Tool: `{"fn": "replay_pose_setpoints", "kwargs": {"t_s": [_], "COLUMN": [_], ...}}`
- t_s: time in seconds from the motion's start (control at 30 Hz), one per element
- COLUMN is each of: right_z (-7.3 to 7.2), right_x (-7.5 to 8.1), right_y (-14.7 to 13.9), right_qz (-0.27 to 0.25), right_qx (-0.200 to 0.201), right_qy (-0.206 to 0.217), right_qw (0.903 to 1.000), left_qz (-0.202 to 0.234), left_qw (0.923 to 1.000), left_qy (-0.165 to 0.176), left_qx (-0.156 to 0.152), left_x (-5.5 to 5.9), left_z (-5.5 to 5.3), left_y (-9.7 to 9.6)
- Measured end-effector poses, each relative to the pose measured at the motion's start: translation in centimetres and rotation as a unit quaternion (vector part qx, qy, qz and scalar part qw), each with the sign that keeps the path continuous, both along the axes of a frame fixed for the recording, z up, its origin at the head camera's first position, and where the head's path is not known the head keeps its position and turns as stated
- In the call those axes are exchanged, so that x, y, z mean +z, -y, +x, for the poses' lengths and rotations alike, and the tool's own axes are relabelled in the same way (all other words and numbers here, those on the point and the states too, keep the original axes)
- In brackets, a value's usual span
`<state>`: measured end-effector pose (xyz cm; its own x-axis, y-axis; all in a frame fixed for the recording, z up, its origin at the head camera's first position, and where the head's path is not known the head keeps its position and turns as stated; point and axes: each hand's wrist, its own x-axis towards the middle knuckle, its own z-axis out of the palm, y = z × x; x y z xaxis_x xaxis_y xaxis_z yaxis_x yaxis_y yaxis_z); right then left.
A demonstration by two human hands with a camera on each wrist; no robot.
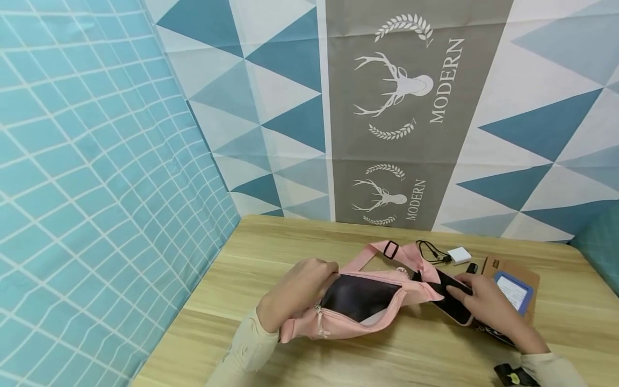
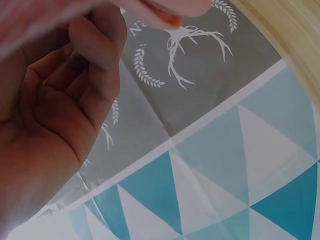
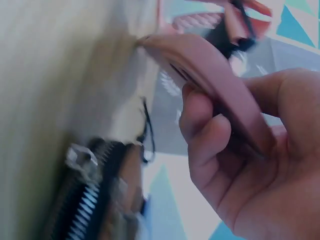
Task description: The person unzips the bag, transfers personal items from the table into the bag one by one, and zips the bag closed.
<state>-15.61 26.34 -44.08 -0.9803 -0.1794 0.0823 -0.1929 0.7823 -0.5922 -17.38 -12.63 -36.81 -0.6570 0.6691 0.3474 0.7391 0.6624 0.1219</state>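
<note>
Fingers of the right hand (image 1: 488, 303) are bent round a phone (image 1: 450, 307), right of centre in my head feed; it sits between the thumb and the other fingers, dark face up, its far end by the strap (image 1: 411, 257) of a pink bag (image 1: 338, 328). The left hand (image 1: 300, 293) is curled on the upper left edge of that bag, whose mouth gapes at lower centre and shows a dark lining.

From my seat, the left wrist feed gives me the bent fingers from the palm side, below blurred pink fabric at the top of the frame, though I cannot make out exactly where they press it. The right wrist feed shows what the head one hides: the phone's pink rim with two fingertips folded against it, plus a silver zip puller (image 3: 82, 159) at lower left.

Only the head feed lets me count: two hands, one phone, one bag, one black buckle (image 1: 390, 249) on the strap, one white block (image 1: 459, 255) with one black cable (image 1: 444, 260) just beside it, one blue-framed card holder (image 1: 515, 293) on one brown folder (image 1: 497, 264) farther right, and one dark object (image 1: 505, 372) with a yellow mark at lower right.
</note>
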Motion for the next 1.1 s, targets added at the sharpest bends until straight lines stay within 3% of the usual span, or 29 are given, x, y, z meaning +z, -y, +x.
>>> {"fn": "replay_pose_setpoints", "kwargs": {"t_s": [0.1, 0.6, 0.73, 0.97, 1.1], "right_z": [0.4, 1.4, 2.0, 4.0, 5.0], "right_x": [0.8, 3.2, 4.2, 5.9, 6.5], "right_y": [-0.9, -1.5, -1.1, 1.8, 3.5], "right_qz": [0.004, 0.041, 0.043, 0.020, -0.006], "right_qx": [-0.014, -0.050, -0.050, -0.023, -0.001], "right_qy": [0.016, -0.048, -0.101, -0.222, -0.223], "right_qw": [0.9998, 0.9968, 0.9927, 0.9746, 0.9748], "left_qz": [-0.005, -0.010, -0.008, -0.009, -0.007], "left_qw": [1.0000, 0.9999, 0.9999, 0.9999, 0.9999], "left_qy": [0.002, 0.012, 0.005, -0.001, 0.001], "left_qx": [-0.001, -0.002, -0.009, -0.011, -0.011], "left_x": [0.0, -0.1, 0.0, 0.0, 0.0], "left_z": [0.0, 0.3, 0.4, 0.5, 0.4], "left_y": [-0.2, -0.4, -0.5, -0.5, -0.5]}}
